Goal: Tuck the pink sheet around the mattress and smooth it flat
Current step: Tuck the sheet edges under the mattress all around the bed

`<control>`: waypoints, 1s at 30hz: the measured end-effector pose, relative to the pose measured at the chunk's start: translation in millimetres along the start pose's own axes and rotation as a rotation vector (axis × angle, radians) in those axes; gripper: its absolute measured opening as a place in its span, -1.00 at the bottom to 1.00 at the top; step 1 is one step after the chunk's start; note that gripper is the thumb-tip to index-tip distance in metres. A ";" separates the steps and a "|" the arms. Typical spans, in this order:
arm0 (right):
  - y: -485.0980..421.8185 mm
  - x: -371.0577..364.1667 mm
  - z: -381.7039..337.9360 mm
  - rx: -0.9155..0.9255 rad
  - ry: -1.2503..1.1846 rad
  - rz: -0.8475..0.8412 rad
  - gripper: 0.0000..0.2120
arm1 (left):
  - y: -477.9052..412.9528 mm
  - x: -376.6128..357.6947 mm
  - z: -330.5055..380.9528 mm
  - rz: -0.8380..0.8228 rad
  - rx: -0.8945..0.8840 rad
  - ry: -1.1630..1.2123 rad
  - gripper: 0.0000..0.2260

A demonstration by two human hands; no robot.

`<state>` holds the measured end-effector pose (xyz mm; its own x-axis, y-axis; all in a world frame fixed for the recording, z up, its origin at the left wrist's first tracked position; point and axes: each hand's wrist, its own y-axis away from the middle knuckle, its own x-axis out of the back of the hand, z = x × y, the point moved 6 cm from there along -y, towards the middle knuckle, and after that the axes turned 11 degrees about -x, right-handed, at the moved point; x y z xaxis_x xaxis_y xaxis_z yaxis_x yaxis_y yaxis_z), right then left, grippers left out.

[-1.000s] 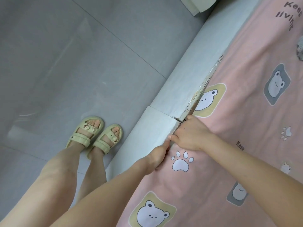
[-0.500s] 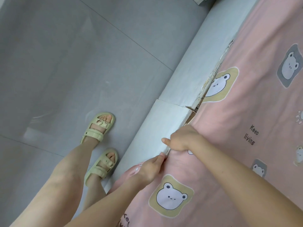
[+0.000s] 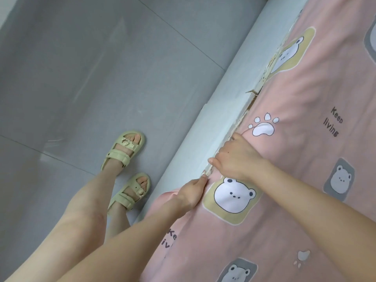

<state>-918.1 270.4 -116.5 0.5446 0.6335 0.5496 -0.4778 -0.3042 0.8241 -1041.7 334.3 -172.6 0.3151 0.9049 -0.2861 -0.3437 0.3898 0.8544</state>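
Pink sheet: bear and paw print, spread over the mattress, edge against the pale bed frame. Right hand: fingers pushed into the seam, grip hidden. Left hand: pinching the sheet edge. Loose fold hangs below it. Green sandals on grey floor.

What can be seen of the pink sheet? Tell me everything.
The sheet is soft pink fabric printed with white bears on yellow and grey patches, paw prints and "Keep living" lettering. It lies mostly flat over the bed, its edge pushed down along the pale blue frame. Nearer the person, a loose part spills over the frame, untucked. The right hand and left hand press its edge at the gap.
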 end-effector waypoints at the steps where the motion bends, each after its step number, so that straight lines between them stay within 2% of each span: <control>1: -4.6 -3.9 -4.3 -0.020 -0.031 -0.066 -0.55 | 1.9 -1.1 -6.3 -0.017 0.012 0.001 -0.51; 3: -12.6 -16.2 -17.4 -0.070 -0.046 -0.278 -0.51 | 10.1 -2.5 -12.9 -0.064 0.024 0.012 -0.49; 5: -12.9 -21.8 -30.7 -0.082 -0.021 -0.378 -0.51 | 18.9 -0.7 -12.4 -0.081 -0.045 0.023 -0.50; 9: -5.0 -19.8 -26.3 -0.116 -0.079 -0.351 -0.47 | 46.7 16.4 -31.0 0.144 -0.214 -0.001 -0.76; 12: 6.3 -16.9 -19.6 -0.134 -0.145 -0.355 -0.41 | 60.2 -0.4 -65.1 0.115 -0.216 0.157 -0.85; 16: 11.3 -15.7 -14.2 -0.160 -0.137 -0.397 -0.39 | 61.9 -5.7 -73.2 0.158 -0.228 0.243 -0.76; 20: 15.6 -14.9 -12.8 -0.174 -0.155 -0.401 -0.44 | 53.9 1.4 -82.0 0.181 -0.186 0.234 -0.69; 22: 17.3 -15.1 -13.9 -0.191 -0.150 -0.416 -0.47 | 50.3 3.0 -82.7 0.130 -0.152 0.172 -0.67; 27: 9.8 -13.1 -18.3 -0.227 -0.162 -0.456 -0.40 | 55.9 -3.0 -85.3 -0.214 0.017 0.079 -0.70; 30: 5.5 -12.5 -21.0 -0.235 -0.135 -0.470 -0.37 | 66.0 -1.8 -104.2 -0.220 0.198 0.075 -0.60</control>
<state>-941.9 275.8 -121.7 0.8133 0.5608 0.1549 -0.2943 0.1669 0.9410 -1157.2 376.2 -161.0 0.2944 0.8152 -0.4988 -0.0925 0.5438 0.8341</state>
